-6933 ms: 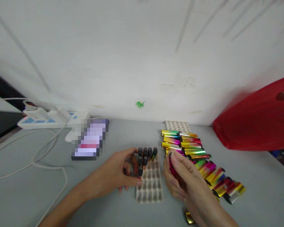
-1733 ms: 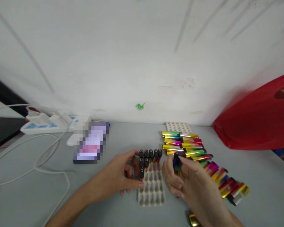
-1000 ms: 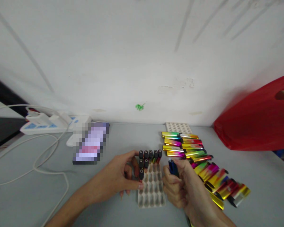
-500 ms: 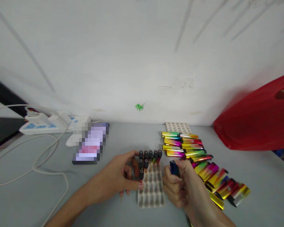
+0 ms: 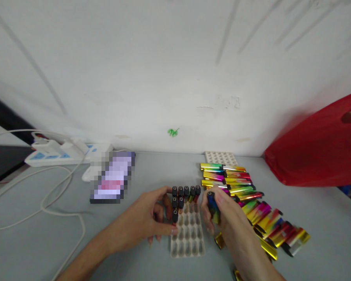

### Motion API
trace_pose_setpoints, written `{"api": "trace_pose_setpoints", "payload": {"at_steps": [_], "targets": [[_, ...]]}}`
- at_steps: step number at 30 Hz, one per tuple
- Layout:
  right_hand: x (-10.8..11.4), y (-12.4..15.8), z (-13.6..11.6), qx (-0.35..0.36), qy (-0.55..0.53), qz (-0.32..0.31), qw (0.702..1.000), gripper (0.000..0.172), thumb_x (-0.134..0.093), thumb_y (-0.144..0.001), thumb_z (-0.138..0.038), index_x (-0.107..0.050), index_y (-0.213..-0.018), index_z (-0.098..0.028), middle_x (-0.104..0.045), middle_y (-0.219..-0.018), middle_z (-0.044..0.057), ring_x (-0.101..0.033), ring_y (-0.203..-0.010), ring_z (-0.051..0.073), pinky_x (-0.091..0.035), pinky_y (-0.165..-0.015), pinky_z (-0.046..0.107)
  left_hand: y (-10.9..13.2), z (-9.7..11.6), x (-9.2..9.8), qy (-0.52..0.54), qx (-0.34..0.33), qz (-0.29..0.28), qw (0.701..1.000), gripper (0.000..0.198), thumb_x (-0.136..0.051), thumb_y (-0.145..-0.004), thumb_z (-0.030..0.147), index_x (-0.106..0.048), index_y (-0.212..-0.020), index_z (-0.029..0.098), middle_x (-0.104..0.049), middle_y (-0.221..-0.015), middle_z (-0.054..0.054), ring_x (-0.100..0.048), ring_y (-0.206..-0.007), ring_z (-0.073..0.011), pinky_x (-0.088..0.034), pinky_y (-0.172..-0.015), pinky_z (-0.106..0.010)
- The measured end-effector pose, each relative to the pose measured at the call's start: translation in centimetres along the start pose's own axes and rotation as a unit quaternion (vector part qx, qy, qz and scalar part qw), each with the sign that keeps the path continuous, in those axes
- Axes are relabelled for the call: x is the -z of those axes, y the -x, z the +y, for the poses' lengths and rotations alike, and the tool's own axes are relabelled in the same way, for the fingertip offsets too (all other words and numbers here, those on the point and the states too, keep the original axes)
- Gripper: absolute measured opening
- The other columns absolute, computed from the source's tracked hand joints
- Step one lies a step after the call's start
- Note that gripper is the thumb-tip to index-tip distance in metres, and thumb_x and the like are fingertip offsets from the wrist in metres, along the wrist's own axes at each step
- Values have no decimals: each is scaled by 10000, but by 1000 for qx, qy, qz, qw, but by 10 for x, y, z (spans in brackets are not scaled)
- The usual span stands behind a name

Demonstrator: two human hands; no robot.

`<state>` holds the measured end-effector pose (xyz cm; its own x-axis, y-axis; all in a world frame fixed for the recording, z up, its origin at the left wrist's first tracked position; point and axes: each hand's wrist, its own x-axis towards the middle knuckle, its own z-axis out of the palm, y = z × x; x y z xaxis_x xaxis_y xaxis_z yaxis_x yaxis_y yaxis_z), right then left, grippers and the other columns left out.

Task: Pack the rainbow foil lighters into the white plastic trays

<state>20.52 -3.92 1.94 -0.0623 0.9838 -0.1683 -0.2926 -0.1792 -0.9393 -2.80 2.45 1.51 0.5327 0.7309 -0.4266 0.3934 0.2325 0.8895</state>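
Note:
A pale slotted tray (image 5: 187,238) lies on the grey table. Several lighters (image 5: 186,191) with black tops stand upright in its far rows, filling the back row and part of the left column. My left hand (image 5: 150,212) grips the tray's left side, its index finger at the far corner and its thumb on the left edge by the nearest standing lighter. Just right of the tray, my right hand (image 5: 225,210) is closed on a blue-and-yellow lighter (image 5: 213,208), held nearly upright with its dark top up. Part of that lighter is hidden by the fingers.
Many shiny coloured lighters (image 5: 240,180) lie on the right, some partly behind my right arm. Behind them is a second pale tray (image 5: 220,158) by the wall. A red bag (image 5: 316,152), a phone (image 5: 114,177), a power strip (image 5: 51,158) and loose white cables (image 5: 78,218) surround the work area.
My right hand has turned and its fingers have straightened around the lighter, showing more of its body. My left hand and the tray have stayed in place.

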Motion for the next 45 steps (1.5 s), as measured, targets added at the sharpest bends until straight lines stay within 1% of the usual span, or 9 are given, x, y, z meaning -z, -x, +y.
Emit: {"api": "trace_pose_setpoints", "payload": {"at_steps": [3,6,12,14,20,27,33,41,45], "targets": [[-2,2,-7,115,131,49,983,394,-627,-1052,-638,-793,-1000,-285,-658,-985,56,-567,-985,261,-443,-881,357,0,-1,0,-1,0,-5,1000,680,-990,-753,441,-601,-1259,207,-728,-924,16,-603,-547,-90,-506,-422,-170],[0,3,-10,151,201,72,965,314,-663,-1040,-605,-832,-1082,-344,-680,-1136,66,-568,-1147,303,-449,-973,396,0,-3,0,5,1,-10,1000,665,-992,-756,442,-605,-1249,218,-738,-958,7,-615,-558,-93,-517,-424,-171],[1,5,-10,154,238,43,958,244,-689,-1057,-502,-823,-1212,-369,-731,-1036,44,-630,-1014,294,-449,-930,435,1,-4,0,1,-2,-4,1000,664,-990,-762,432,-616,-1269,223,-734,-912,16,-626,-563,-104,-514,-431,-176],[0,6,-10,185,284,36,940,212,-717,-1053,-451,-817,-1227,-385,-738,-1013,35,-631,-1031,297,-437,-964,453,1,-4,0,-2,-3,-8,1000,655,-983,-772,437,-623,-1276,223,-733,-882,21,-625,-557,-110,-523,-436,-183],[7,7,-10,230,411,-69,879,229,-705,-1078,-358,-743,-1303,-380,-740,-1085,37,-626,-1090,299,-401,-1055,509,1,-2,0,-6,-8,-6,1000,657,-977,-775,443,-627,-1286,225,-678,-752,64,-622,-527,-117,-528,-445,-190],[11,5,-9,247,430,-71,865,207,-703,-1083,-339,-696,-1288,-365,-733,-1039,20,-630,-1055,282,-462,-951,451,1,-3,0,-10,-19,-8,1000,638,-977,-781,450,-630,-1263,216,-668,-738,74,-623,-522,-111,-523,-432,-178],[11,5,-10,281,442,-72,849,271,-676,-1088,-233,-662,-1330,-355,-731,-1059,8,-626,-1069,263,-469,-972,439,0,-8,0,7,-12,-7,1000,665,-999,-755,414,-618,-1261,213,-735,-846,44,-628,-533,-99,-532,-423,-173],[5,7,-3,283,425,-12,860,327,-631,-1091,-197,-613,-1384,-341,-716,-1080,12,-635,-1078,253,-489,-973,436,0,-2,0,-6,-8,-2,1000,638,-994,-757,437,-631,-1228,207,-716,-819,50,-612,-521,-96,-516,-418,-172],[9,3,-3,308,460,92,828,193,-607,-1087,-236,-661,-1261,-301,-714,-1145,38,-625,-1112,275,-490,-958,446,1,-1,0,-1,-2,-4,1000,687,-992,-753,436,-613,-1279,208,-710,-829,48,-598,-528,-97,-514,-421,-181]]}}
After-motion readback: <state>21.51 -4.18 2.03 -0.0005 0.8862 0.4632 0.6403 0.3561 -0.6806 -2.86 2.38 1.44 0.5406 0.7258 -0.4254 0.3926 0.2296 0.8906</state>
